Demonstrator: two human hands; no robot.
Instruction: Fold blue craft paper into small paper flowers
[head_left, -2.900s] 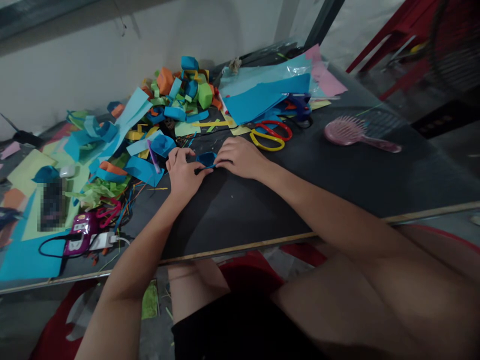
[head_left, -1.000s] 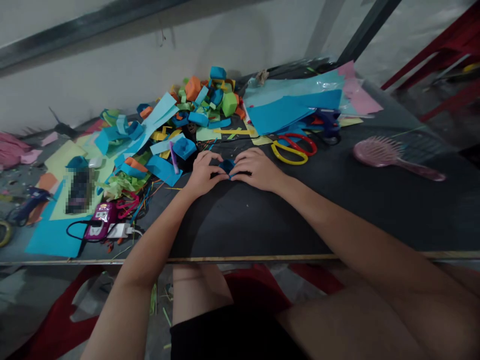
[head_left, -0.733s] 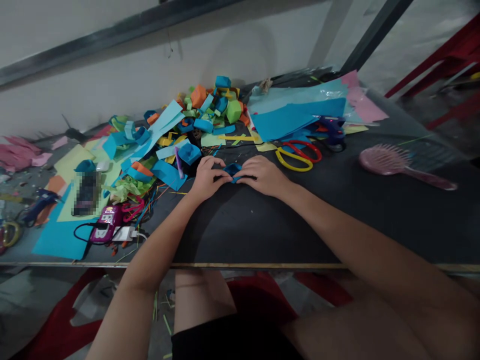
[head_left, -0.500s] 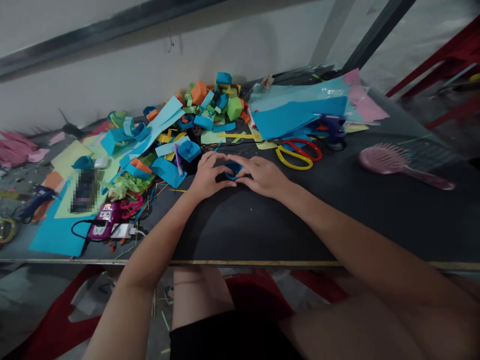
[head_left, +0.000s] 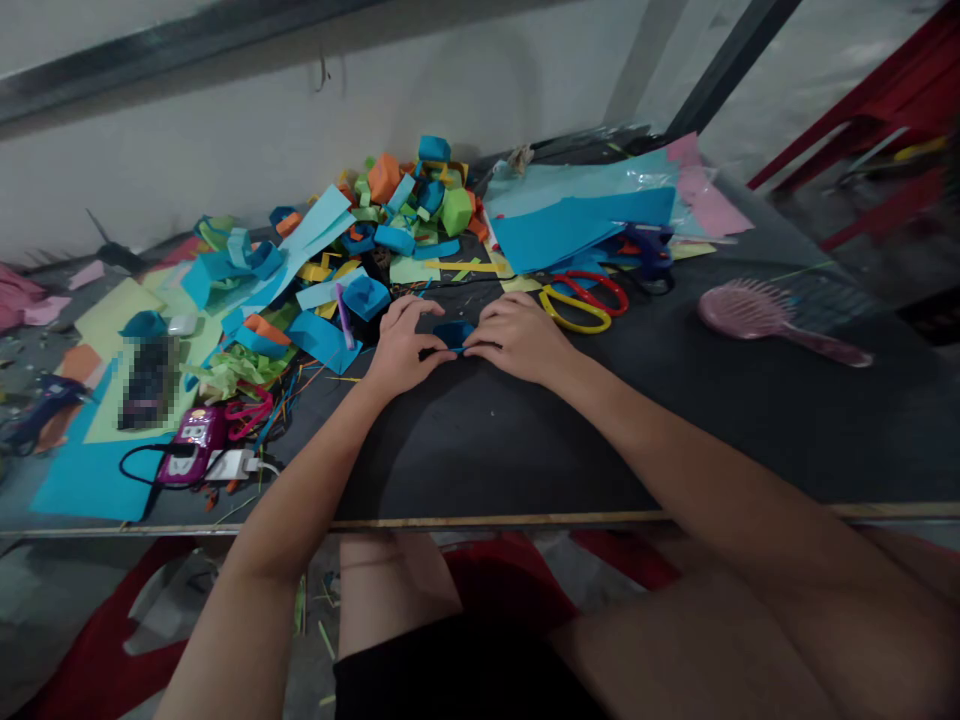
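A small blue folded paper piece [head_left: 452,334], shaped like an open ring or box, stands on the dark table between my hands. My left hand [head_left: 407,345] grips its left side, thumb at the near edge and fingers curled over the far side. On the opposite side, my right hand [head_left: 517,338] pinches it with thumb and fingers. Both hands partly cover the paper. Just left of my left hand sits another blue paper shape [head_left: 366,297]. To the right of my right hand lie scissors with yellow handles [head_left: 576,312] and scissors with red handles [head_left: 596,291].
Folded paper shapes in several colours [head_left: 397,205] are heaped at the back. Blue sheets [head_left: 570,235] lie at the back right, near a blue glue gun [head_left: 651,250]. A pink hairbrush [head_left: 742,310] rests right. A phone [head_left: 150,380] and a purple device [head_left: 193,440] are left.
My hands have spread slightly, and more of the blue paper's inside shows between them. The whole view has shifted, so the table's things appear a little further left.
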